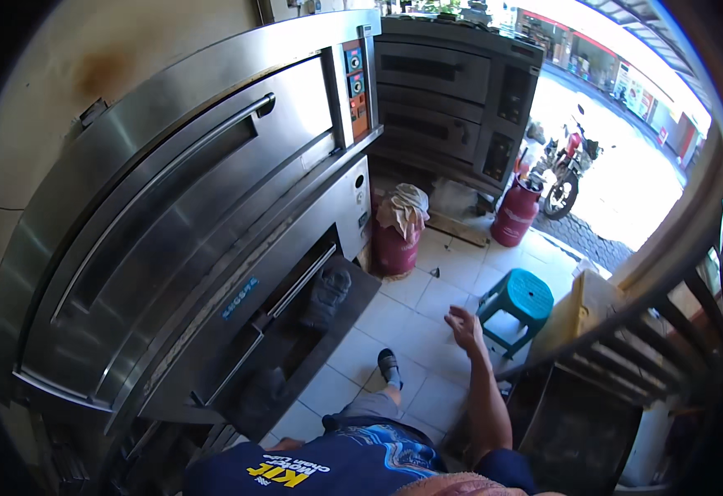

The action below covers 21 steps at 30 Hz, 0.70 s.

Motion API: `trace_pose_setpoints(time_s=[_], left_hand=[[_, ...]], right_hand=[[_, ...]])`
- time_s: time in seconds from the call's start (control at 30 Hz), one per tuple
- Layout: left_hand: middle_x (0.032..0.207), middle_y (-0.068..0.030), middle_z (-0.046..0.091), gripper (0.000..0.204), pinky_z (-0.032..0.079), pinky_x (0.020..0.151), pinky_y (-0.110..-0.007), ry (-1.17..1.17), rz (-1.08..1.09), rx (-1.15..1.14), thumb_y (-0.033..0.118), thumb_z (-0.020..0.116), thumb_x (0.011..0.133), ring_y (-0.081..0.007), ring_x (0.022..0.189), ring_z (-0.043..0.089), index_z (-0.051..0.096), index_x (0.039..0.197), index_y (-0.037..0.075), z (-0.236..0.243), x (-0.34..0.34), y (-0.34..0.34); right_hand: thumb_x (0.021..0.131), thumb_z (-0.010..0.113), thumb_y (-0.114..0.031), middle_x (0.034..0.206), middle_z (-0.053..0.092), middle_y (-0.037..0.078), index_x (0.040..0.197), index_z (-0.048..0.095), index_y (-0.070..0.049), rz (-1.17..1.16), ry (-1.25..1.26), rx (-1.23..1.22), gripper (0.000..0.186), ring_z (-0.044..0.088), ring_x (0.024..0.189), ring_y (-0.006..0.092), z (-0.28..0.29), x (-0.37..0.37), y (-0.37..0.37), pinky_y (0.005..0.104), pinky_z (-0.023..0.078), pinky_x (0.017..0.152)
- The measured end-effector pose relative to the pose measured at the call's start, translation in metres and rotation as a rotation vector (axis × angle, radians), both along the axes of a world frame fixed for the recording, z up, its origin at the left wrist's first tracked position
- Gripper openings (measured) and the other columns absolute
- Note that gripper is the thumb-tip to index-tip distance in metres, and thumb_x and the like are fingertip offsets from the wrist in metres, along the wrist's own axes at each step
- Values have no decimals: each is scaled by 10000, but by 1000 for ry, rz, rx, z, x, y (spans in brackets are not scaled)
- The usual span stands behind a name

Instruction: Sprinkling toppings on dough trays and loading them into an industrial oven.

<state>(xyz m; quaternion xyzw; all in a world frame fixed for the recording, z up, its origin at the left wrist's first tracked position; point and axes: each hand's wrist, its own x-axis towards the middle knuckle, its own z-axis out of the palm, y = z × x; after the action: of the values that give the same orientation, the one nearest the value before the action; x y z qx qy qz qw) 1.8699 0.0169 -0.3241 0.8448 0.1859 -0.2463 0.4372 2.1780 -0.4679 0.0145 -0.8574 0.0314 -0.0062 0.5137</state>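
Main risk is a snag: the bare right hand [464,328] hangs just beside the teal moulded-plastic stool [530,294] in this view, so a careless swing to the right could clip it; it looks light, so I'd expect it to skid or tip. A step that way could also catch a leg; the dark-shoed foot [388,366] is on the tiles short of it. Second: the dark flat metal shelf [302,345] sticks out from the lower deck of the big stainless-steel oven [204,194], its corner pointing into the walkway; turning left too tight could bump it. Third: crumpled pale cloth [405,207] sits over a pinkish-red cylinder [398,252] right by the oven; if that side runs hot, scorching is possible. Right fingers loosely spread, half curled, holding nothing; contact with the stool can't be confirmed at this angle. Left hand mostly hidden at the body; can't tell finger state or grip. Stool's upright on the white tiles, right-front, just left of the yellowish box [566,318]: rounded seat, small dark centre hole, splayed legs, open sides, nothing on it.
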Motion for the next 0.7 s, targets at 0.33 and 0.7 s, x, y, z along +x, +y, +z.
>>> trace_pose_setpoints(time_s=[0.33, 0.7], left_hand=[[895, -82, 600, 368, 438, 677, -252, -166, 474, -365, 248, 575, 822, -158, 763, 545, 545, 1108, 18, 123, 273, -126], [916, -58, 595, 370, 412, 630, -202, -358, 1048, -425, 195, 588, 842, -112, 754, 547, 513, 1176, 53, 200, 456, -167]], right_hand=[[768, 624, -183, 876, 652, 136, 1017, 599, 18, 356, -538, -175, 321, 618, 708, 235, 72, 377, 84, 289, 476, 619], [742, 601, -554, 1348, 265, 304, 1330, 264, 54, 237, -807, -140, 910, 327, 1223, 420, 106, 685, 245, 455, 323, 964]])
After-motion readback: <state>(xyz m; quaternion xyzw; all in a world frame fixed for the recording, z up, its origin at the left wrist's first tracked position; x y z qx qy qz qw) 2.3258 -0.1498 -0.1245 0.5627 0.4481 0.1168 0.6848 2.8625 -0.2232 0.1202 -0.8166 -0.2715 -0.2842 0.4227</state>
